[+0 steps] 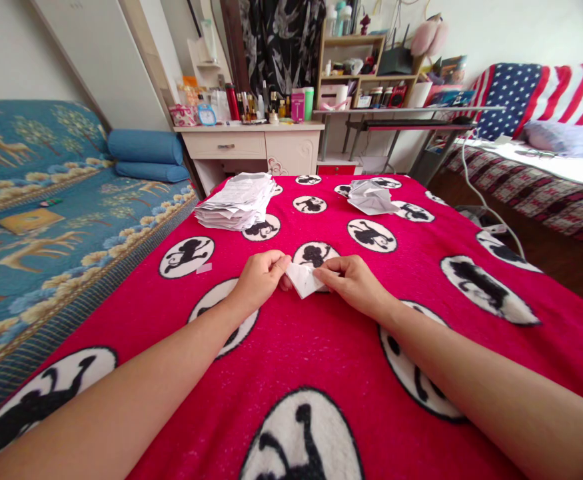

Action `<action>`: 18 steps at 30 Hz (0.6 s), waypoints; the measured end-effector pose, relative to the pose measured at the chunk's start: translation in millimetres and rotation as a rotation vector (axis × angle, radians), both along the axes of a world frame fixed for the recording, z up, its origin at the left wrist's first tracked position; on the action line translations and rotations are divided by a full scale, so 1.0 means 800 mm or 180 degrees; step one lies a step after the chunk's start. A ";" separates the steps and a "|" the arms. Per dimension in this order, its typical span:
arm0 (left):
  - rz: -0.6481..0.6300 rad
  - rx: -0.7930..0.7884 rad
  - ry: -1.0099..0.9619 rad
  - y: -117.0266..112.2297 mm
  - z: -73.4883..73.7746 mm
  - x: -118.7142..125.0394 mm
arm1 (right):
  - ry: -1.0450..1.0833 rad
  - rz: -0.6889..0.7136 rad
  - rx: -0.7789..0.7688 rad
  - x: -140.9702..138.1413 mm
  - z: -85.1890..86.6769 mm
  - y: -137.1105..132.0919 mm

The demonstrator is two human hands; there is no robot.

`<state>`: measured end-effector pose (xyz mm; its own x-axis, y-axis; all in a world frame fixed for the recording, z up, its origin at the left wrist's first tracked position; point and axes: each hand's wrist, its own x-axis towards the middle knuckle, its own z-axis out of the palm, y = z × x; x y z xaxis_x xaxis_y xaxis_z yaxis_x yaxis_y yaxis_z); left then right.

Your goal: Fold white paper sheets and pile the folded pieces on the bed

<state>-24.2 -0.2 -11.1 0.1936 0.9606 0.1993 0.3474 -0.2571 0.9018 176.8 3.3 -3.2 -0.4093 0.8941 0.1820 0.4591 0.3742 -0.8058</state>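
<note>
Between my two hands is a small folded piece of white paper, with a pointed corner toward me. My left hand pinches its left corner between thumb and fingers. On the right side, my right hand grips the paper's edge with thumb and forefinger. The paper is held just above the red blanket, which is printed with black figures in white ovals. Farther off to the left lies a stack of white paper sheets. Folded paper pieces rest at the far right of the blanket.
A tiny paper scrap lies left of my hands. Beyond the blanket stand a white dresser crowded with bottles and a desk with shelves. A blue sofa runs along the left, and a bed stands at the right.
</note>
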 end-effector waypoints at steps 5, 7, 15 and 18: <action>-0.0169 -0.0399 -0.1157 -0.001 -0.005 0.008 | 0.0083 -0.0299 0.0291 -0.007 -0.003 -0.005; -0.0216 -0.0486 -0.1321 -0.002 -0.007 0.012 | 0.0148 -0.0422 0.0324 -0.010 -0.002 -0.007; 0.0046 -0.0471 -0.1562 -0.001 -0.009 0.014 | 0.0511 -0.0099 -0.0163 -0.015 0.000 -0.008; 0.0154 -0.0622 -0.1587 0.000 -0.008 0.012 | 0.0507 0.0063 -0.0260 -0.016 0.000 -0.008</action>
<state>-14.7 0.0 -17.3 0.0759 0.9945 0.0724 -0.1279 -0.0623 0.9898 164.3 -2.9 -3.4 -0.3988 0.9006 0.1731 0.3165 0.3123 -0.8957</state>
